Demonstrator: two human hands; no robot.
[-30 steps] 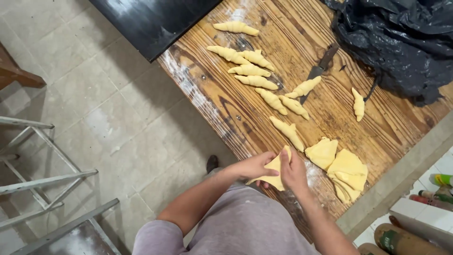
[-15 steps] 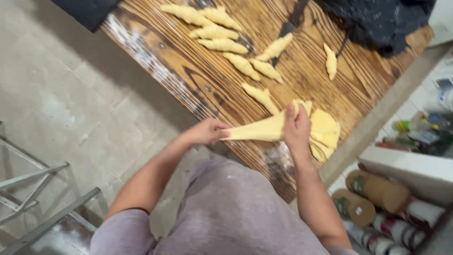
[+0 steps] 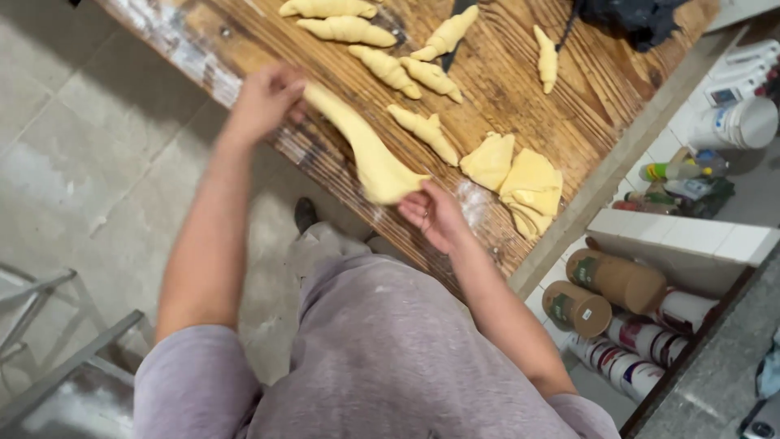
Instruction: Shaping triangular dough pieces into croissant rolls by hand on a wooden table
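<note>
Your left hand (image 3: 264, 102) is closed around the narrow end of a long dough strip (image 3: 357, 146), fingers curled over it near the table (image 3: 520, 89) edge. Your right hand (image 3: 435, 215) pinches the wide end between thumb and fingertips, the other fingers loosely bent, palm turned up. The strip hangs stretched between both hands, above the table's near edge and slanting from upper left down to the right. Just right of it on the table lie flat dough triangles (image 3: 520, 183) in an overlapping pile. Farther up the wood, rolled croissants (image 3: 422, 130) lie in loose rows, apart from the strip.
</note>
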